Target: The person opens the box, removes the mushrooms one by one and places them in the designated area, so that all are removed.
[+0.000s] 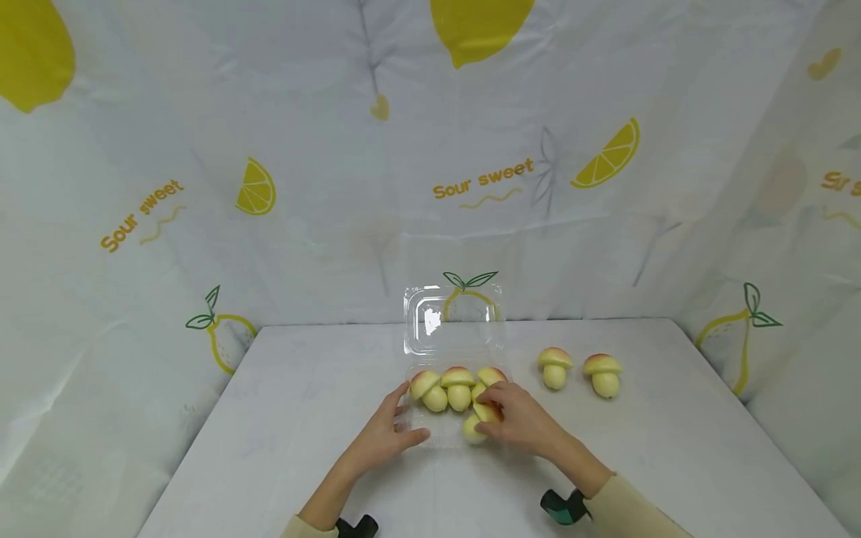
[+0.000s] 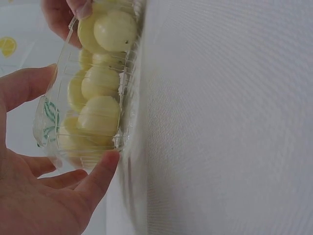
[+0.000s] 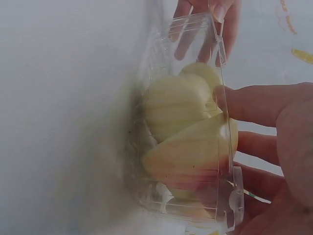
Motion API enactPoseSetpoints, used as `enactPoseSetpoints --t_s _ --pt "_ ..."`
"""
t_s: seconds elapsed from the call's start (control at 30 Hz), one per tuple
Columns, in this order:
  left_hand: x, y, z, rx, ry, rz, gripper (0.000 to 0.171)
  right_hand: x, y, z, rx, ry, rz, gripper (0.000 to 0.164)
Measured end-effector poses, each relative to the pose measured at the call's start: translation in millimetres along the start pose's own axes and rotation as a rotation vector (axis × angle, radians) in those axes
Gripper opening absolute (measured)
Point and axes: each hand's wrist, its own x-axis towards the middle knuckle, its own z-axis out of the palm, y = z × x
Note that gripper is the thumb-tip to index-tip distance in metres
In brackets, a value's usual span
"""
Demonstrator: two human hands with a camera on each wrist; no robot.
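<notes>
A clear plastic clamshell box [image 1: 437, 432] lies on the table with its lid [image 1: 454, 321] raised at the back. Inside, along the back, are three yellow mushroom-shaped pieces with reddish caps, among them a middle mushroom [image 1: 459, 390]. My right hand [image 1: 525, 422] reaches into the box's front right and pinches a fourth mushroom [image 1: 474, 430], which leans with its cap to the right. At the left side, my left hand [image 1: 382, 433] touches the box [image 2: 61, 93] with spread fingers, thumb near the front rim. The right wrist view shows the mushroom [image 3: 190, 147] through the box wall.
Two more mushroom pieces, a nearer-box one [image 1: 554, 368] and a farther one [image 1: 602, 375], stand on the white table [image 1: 303, 396] right of the box. A lemon-print curtain [image 1: 323, 187] hangs behind the table and along both sides.
</notes>
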Motion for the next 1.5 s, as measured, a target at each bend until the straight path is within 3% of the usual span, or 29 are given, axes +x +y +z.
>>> enactPoseSetpoints --t_s 0.27,0.73,1.5 --pt "-0.3 0.0 0.2 -0.007 -0.003 0.001 0.095 0.6 2.1 2.9 0.030 0.037 -0.018 0.032" --pt "0.7 -0.4 -2.9 0.013 -0.002 0.020 0.096 0.8 1.2 -8.1 0.246 0.044 -0.016 0.029" --pt "-2.0 2.6 -2.2 -0.021 -0.005 0.022 0.096 -13.2 1.1 -39.7 0.260 0.129 -0.049 0.028"
